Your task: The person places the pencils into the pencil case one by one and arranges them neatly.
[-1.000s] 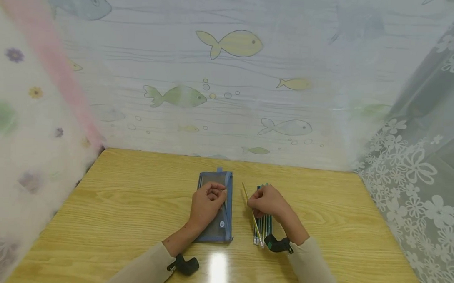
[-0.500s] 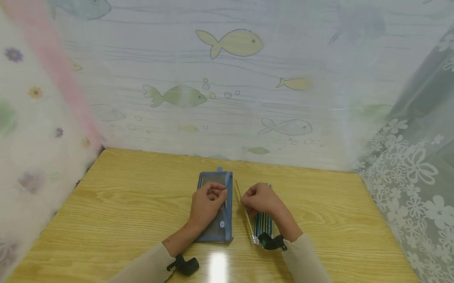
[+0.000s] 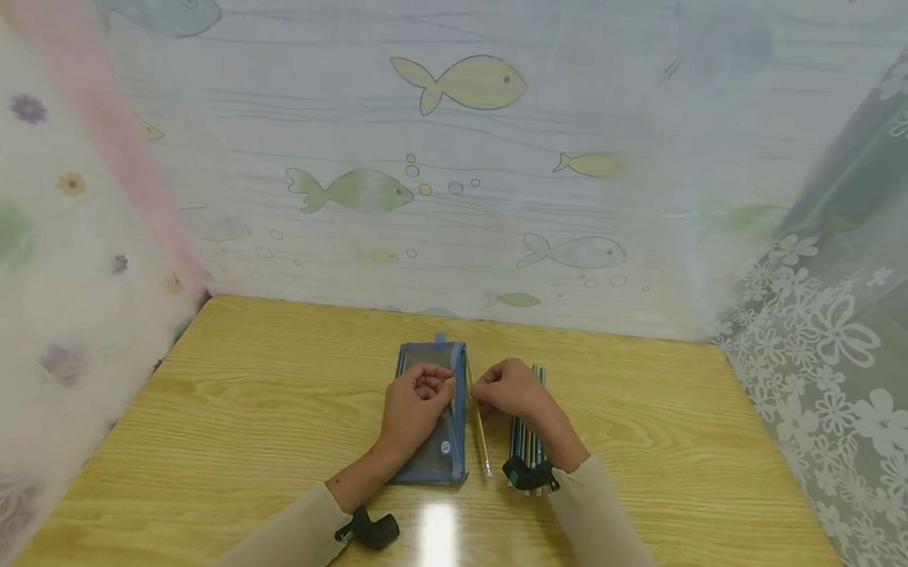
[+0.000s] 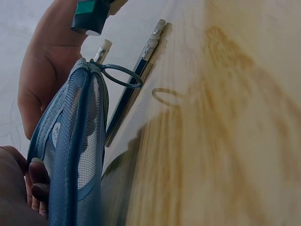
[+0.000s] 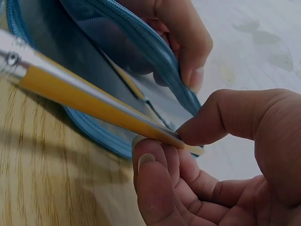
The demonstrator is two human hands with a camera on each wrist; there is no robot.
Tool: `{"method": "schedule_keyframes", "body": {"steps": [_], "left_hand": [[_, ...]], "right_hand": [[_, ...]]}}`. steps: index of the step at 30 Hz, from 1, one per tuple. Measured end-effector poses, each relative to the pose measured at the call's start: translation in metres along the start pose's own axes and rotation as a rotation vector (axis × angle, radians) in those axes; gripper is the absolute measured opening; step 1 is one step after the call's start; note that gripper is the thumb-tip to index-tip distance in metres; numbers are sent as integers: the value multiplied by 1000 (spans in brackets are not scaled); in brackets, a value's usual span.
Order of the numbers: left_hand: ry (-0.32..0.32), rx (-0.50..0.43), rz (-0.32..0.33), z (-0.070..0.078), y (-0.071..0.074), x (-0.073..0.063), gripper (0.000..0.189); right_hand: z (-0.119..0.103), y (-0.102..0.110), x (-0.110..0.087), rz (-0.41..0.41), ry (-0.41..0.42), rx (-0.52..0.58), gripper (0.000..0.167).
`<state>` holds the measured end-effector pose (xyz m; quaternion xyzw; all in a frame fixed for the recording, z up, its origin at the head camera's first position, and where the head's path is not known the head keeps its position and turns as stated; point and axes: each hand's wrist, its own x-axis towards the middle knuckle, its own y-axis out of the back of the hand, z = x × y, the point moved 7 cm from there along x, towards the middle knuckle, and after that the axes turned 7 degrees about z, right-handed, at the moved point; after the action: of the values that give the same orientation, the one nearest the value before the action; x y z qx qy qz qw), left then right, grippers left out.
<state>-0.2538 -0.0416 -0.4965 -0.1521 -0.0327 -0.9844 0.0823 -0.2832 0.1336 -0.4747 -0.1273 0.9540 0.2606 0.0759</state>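
A blue mesh zip pouch (image 3: 427,464) lies on the table. My left hand (image 3: 415,409) pinches its zipped edge, and in the right wrist view the pouch's mouth (image 5: 164,61) gapes. Between thumb and fingertips, my right hand (image 3: 516,392) pinches a yellow pencil (image 3: 482,443) along the pouch's right side. Its eraser end points toward me; the far end is at the pouch's mouth in the right wrist view. A thin yellow-and-dark strip (image 5: 126,79) shows inside the pouch. Several dark green and striped pencils (image 3: 524,444) lie side by side under my right wrist.
The wooden table (image 3: 269,410) meets a fish-printed sheet (image 3: 457,192) at the back. A flowered sheet (image 3: 72,245) hangs on the left, a lace curtain (image 3: 834,372) on the right. A blue ring loop (image 4: 122,75) sticks out from the pouch's end.
My right hand has moved left with the yellow pencil, from over the pencil group to the pouch's open edge. The left hand keeps its place on the pouch.
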Motion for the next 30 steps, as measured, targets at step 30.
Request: {"method": "schedule_keyframes", "body": {"steps": [30], "left_hand": [[15,-31,11,0,1,-1,7]], "right_hand": [[-11,-20,12,49,-3,137,14]]}}
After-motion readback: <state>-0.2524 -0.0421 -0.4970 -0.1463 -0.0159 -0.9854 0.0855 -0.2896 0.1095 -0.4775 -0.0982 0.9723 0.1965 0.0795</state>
